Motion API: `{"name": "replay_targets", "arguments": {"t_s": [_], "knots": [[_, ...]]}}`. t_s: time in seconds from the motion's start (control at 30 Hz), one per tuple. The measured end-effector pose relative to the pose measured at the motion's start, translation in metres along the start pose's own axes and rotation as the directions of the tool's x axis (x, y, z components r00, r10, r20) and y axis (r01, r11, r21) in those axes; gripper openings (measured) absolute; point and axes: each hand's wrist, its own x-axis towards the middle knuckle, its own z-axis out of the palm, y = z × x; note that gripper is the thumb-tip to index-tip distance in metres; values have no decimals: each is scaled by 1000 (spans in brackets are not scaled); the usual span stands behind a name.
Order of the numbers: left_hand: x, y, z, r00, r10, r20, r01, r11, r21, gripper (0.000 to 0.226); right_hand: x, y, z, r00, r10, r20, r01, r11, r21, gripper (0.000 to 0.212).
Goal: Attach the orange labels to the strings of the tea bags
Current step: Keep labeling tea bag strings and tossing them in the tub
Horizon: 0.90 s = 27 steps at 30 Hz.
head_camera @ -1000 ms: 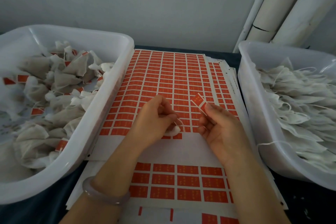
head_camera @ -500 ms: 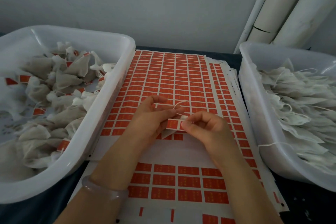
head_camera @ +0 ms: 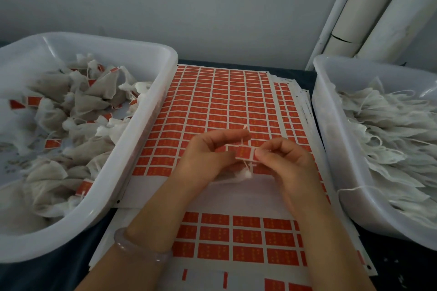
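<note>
Right hand [head_camera: 281,160] is pinching orange label [head_camera: 244,153] onto string [head_camera: 242,143], left hand [head_camera: 208,156] gripping string; next I'm needing fold + firm press.

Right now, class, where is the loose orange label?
In the head view, centre frame, the orange label is pinched between the left hand and right hand, above the label sheet.

Two bare forearms and hands of a worker, seen from a head-worn camera. The left hand [head_camera: 208,156] is set off by a smooth, rounded bangle [head_camera: 142,253] at the wrist, pale and translucent with a faint lilac tint and a soft sheen. The right hand [head_camera: 288,160] shows a short, plain thumbnail.
</note>
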Motion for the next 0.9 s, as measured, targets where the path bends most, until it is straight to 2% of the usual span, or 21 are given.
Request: {"name": "replay_targets", "arguments": {"t_s": [0.1, 0.2, 0.3, 0.9], "knots": [[-2, 0, 4, 992, 60, 110, -65, 997, 37, 40, 0, -3, 1, 997, 49, -61, -42, 994, 99, 6], [-4, 1, 6, 975, 101, 199, -100, 995, -17, 43, 0, -4, 1, 995, 66, -75, -54, 987, 153, 20], [-5, 0, 7, 961, 115, 252, -107, 993, -43, 46, 0, -4, 1, 989, 112, -92, -100, 987, 127, 15], [-3, -3, 6, 946, 156, 283, -147, 988, -51, 51, 1, -4, -3, 974, 219, -59, -206, 964, 169, 13]]}}
